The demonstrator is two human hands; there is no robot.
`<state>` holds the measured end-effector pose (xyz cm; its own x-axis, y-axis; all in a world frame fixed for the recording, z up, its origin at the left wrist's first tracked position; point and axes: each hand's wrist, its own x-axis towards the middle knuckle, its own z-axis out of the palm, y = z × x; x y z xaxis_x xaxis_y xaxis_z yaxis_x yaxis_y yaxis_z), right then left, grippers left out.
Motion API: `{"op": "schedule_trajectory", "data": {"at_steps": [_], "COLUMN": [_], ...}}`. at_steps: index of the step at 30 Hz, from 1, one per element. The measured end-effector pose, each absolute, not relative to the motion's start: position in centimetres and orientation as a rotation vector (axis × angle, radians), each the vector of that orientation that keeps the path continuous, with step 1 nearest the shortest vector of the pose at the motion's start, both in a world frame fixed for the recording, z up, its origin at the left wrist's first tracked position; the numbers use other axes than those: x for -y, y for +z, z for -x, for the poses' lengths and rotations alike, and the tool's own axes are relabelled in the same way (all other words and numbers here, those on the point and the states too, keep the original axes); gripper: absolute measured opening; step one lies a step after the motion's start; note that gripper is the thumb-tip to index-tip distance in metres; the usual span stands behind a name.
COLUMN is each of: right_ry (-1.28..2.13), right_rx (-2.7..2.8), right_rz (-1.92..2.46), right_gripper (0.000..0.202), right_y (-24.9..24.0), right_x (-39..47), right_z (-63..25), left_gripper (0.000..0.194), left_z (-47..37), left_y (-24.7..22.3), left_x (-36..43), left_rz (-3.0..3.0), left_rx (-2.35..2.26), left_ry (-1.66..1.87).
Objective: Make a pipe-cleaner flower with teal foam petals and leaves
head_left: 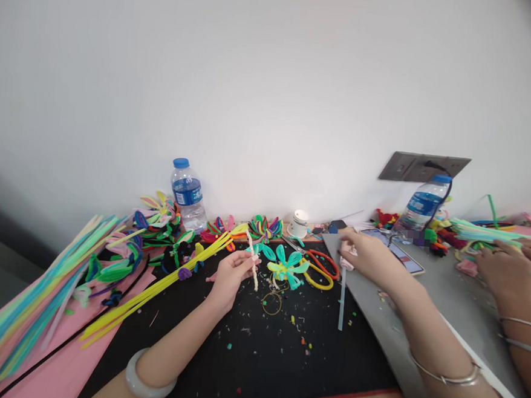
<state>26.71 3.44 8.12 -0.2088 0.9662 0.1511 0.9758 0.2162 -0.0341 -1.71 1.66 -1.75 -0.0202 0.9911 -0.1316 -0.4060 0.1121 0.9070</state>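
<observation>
Cream stem [250, 244] is slanting above the black mat [272, 357], left of the green flower [287, 265]. Left hand [234, 274] is pinching it mid-length, thumb to fingers. Right hand [365, 253] is holding the pink tool [347, 257]. Stem is looking light, fuzzy, bendable; middle is probably offering the safest hold, softly, ends likely flexing.

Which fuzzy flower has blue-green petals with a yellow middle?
The teal flower on the black mat, just right of the left hand. The rainbow flower behind it mixes purple, red and green.
</observation>
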Motion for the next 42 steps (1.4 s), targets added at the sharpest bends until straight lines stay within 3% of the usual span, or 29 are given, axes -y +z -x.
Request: {"op": "schedule_trajectory", "data": {"at_steps": [3, 6, 10, 15, 22, 26, 29, 32, 42], "right_ry": [0.04, 0.057, 0.053, 0.175, 0.401, 0.512, 0.83, 1.024, 0.788], "right_rx": [2.467, 2.511, 2.462, 2.429, 2.253, 2.125, 1.95, 1.885, 1.916], "right_rz": [1.677, 1.757, 1.879, 1.899, 1.702, 1.481, 1.107, 1.072, 1.121], "right_gripper": [0.02, 0.016, 0.025, 0.02, 0.004, 0.02, 0.026, 0.035, 0.023], "right_y": [9.1, 7.5, 4.4, 3.4, 6.0, 7.0, 6.4, 5.2, 3.9], "right_x": [-4.1, -6.0, -8.2, -8.8, -8.3, -6.5, -4.5, -3.1, -2.1], "right_z": [-19.9, -14.5, -11.6, -11.6, -14.1, -16.0, -17.0, -17.4, -17.2], "left_gripper": [0.026, 0.025, 0.025, 0.024, 0.022, 0.021, 0.021, 0.02, 0.022], "left_z": [1.7, 1.7, 1.8, 1.7, 1.8, 1.7, 1.6, 1.2, 0.5], "left_y": [-1.8, -1.8, -1.6, -1.4, -1.5, -1.5, -1.3, -1.1, -0.4], "left_x": [-1.7, -1.6, -1.5, -1.5, -1.5, -1.4, -1.3, -1.1, -0.7], "left_rz": [-0.783, -0.782, -0.783, -0.792, -0.83, -0.872, -0.915, -0.958, -1.081], "left_rx": [-0.992, -0.988, -0.988, -0.99, -0.985, -0.998, -1.011, -1.02, -1.059], "left_ry": [1.322, 1.318, 1.314, 1.303, 1.29, 1.268, 1.241, 1.224, 1.179]}}
